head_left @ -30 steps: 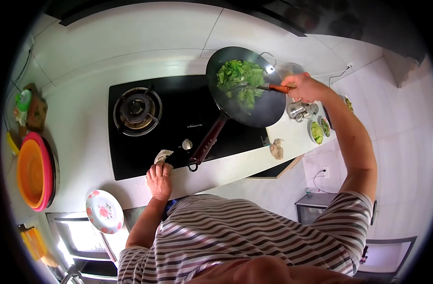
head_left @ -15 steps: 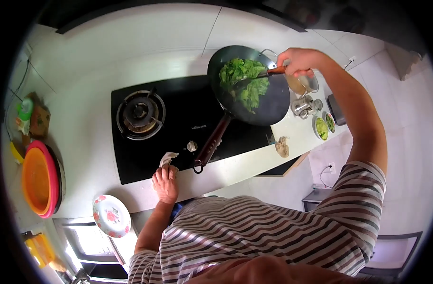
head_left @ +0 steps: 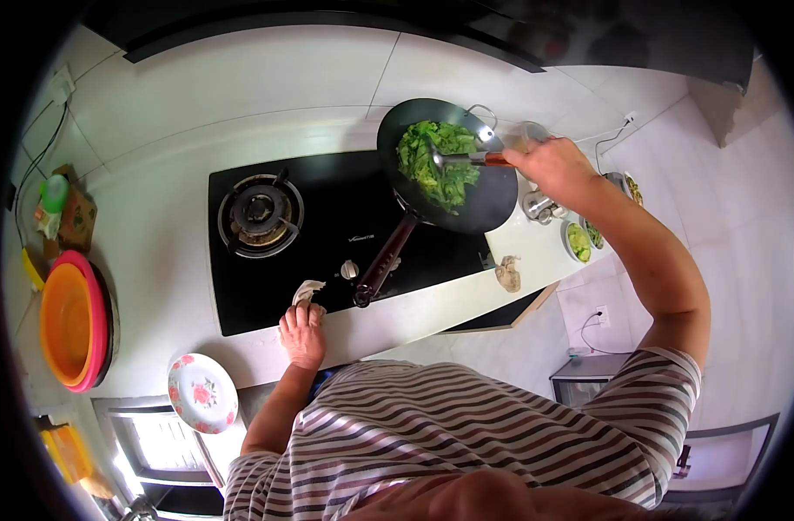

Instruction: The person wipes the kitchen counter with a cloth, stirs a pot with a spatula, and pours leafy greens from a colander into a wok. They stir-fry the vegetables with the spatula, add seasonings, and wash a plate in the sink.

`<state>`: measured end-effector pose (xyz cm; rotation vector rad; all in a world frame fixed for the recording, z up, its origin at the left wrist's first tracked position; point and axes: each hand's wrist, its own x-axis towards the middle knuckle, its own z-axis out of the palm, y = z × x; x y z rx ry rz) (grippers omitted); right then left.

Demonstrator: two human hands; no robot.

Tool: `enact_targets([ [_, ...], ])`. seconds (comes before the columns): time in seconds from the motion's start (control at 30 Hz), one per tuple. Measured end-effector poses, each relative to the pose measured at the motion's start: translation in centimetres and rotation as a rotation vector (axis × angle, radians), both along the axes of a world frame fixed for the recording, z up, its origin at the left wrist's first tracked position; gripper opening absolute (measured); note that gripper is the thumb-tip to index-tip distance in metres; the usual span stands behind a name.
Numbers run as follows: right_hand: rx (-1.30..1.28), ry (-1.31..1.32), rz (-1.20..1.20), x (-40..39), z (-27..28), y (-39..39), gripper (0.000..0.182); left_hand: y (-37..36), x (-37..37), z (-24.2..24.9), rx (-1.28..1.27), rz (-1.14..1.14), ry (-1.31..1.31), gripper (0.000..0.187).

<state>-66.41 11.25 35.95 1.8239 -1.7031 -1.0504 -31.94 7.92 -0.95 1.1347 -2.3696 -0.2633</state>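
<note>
My right hand [head_left: 555, 171] is closed around the wooden handle of a metal spatula [head_left: 462, 160], reaching over the wok from the right. The spatula's head rests among chopped leafy greens [head_left: 436, 184], which hide part of it. The dark wok [head_left: 492, 207] sits on the right side of the black gas stove [head_left: 327, 208], its long brown handle [head_left: 388, 260] pointing toward me. At the stove's front edge, my left hand [head_left: 302, 337] is closed on a crumpled whitish cloth [head_left: 308, 290], just left of the wok handle.
An uncovered burner [head_left: 260, 211] is on the stove's left. Orange and pink basins [head_left: 67, 326] and a floral plate [head_left: 202, 393] stand at left. A glass-and-metal jar [head_left: 540, 207], small bowls of cut vegetables [head_left: 578, 242] and a crumpled beige item [head_left: 507, 273] lie right of the wok.
The spatula has swung left and lower in the wok, and the greens are gathered closer together. My right hand has come down slightly. My left hand stays put on the cloth.
</note>
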Motion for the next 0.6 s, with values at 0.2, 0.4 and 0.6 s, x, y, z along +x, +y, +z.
enact_targets([
  [0.2, 0.039, -0.25, -0.08, 4.8, 0.0, -3.3, 0.033, -0.2, 0.1, -0.5, -0.041, 0.006, -0.008, 0.027],
  [0.4, 0.204, 0.015, -0.194, 6.0, -6.8, -12.6, 0.017, -0.2, 0.1, -0.7, -0.046, 0.006, -0.058, 0.023],
  [0.6, 0.156, -0.24, -0.547, 3.4, -1.4, -12.8, 0.017, -0.1, 0.1, -0.9, -0.032, 0.006, -0.02, 0.029],
])
